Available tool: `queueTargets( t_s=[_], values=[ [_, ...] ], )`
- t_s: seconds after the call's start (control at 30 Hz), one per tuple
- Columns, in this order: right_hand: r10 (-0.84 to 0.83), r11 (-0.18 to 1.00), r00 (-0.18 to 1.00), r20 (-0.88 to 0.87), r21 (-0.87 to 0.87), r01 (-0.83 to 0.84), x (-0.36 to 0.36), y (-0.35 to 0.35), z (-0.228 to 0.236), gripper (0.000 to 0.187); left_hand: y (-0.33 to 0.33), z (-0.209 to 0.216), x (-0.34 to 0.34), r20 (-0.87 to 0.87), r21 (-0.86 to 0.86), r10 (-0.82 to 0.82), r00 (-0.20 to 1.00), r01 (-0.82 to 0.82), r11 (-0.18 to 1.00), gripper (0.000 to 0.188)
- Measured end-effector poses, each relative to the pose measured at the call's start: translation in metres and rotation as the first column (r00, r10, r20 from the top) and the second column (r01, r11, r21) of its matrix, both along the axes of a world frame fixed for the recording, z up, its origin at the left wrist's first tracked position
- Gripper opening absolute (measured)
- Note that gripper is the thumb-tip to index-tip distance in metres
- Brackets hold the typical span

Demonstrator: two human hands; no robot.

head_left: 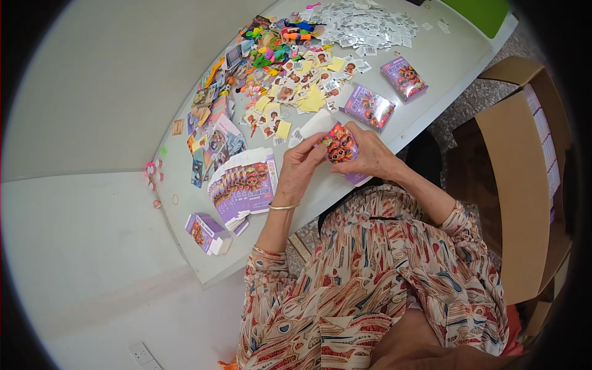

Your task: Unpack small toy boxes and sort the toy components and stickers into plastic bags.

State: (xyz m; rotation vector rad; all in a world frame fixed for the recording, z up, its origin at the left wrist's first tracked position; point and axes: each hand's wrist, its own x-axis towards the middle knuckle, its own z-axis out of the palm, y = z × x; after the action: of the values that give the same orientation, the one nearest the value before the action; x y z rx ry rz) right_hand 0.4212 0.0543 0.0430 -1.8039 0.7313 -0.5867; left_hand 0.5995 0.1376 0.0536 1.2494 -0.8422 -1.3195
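Purple carton (pixel 341 147), near the centre of the frame, and we have it gripped from both sides: our left hand (pixel 300 165) pinches its left edge with the fingertips, while our right hand (pixel 372 154) closes around the right. It's thin, smooth card, boldly printed, with plain white flaps poking out at the upper left; our fingers hide part of its face.

Just left of our bangled wrist, a fanned stack of flat cartons (pixel 251 185) shows neatly overlapping edges, and beyond it at the lower left a boxy open carton (pixel 208 234) lies with white flaps out. Up and to the right, two filled-out boxes (pixel 368 108) (pixel 404 77) sit crisp-cornered and shiny.

Above our hands, the pale, smooth table (pixel 196 262) gets crowded: flat paper stickers (pixel 308 83) spread close to the carton, lumpy bright plastic toys (pixel 274 46) heap up behind, and small glossy white packets (pixel 364 28) pile at the top. Over at the right edge stands a big brown cardboard box (pixel 515 179), flaps open, with purple-and-white stacks inside.
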Motion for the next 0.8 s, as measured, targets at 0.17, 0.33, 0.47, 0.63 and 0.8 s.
queueTargets(
  t_s=[0.17,0.33,0.47,0.63,0.8],
  values=[
    [0.057,0.998,0.997,-0.056,-0.032,-0.059,-0.01,-0.002,0.003,0.067,-0.007,0.02,0.01,0.236,-0.042,-0.199,0.951,0.214,0.976,0.056],
    [0.151,0.986,0.971,-0.184,-0.044,-0.161,-0.017,-0.002,0.01,0.071,-0.008,0.042,0.014,0.456,0.11,-0.425,0.782,0.424,0.899,0.065],
    [0.135,0.99,0.986,-0.101,-0.023,-0.138,-0.017,-0.001,0.002,0.07,0.0,0.021,0.007,0.509,0.063,-0.411,0.756,0.444,0.894,0.063],
    [0.091,0.995,0.991,-0.099,0.051,-0.086,-0.015,0.0,0.001,0.069,0.002,0.02,-0.011,0.779,-0.202,-0.032,0.626,0.299,0.933,0.062],
    [0.083,0.992,0.995,-0.048,0.098,-0.078,-0.014,-0.003,0.0,0.075,0.008,0.017,-0.024,0.59,-0.247,0.087,0.803,0.078,0.966,0.043]
  ],
)
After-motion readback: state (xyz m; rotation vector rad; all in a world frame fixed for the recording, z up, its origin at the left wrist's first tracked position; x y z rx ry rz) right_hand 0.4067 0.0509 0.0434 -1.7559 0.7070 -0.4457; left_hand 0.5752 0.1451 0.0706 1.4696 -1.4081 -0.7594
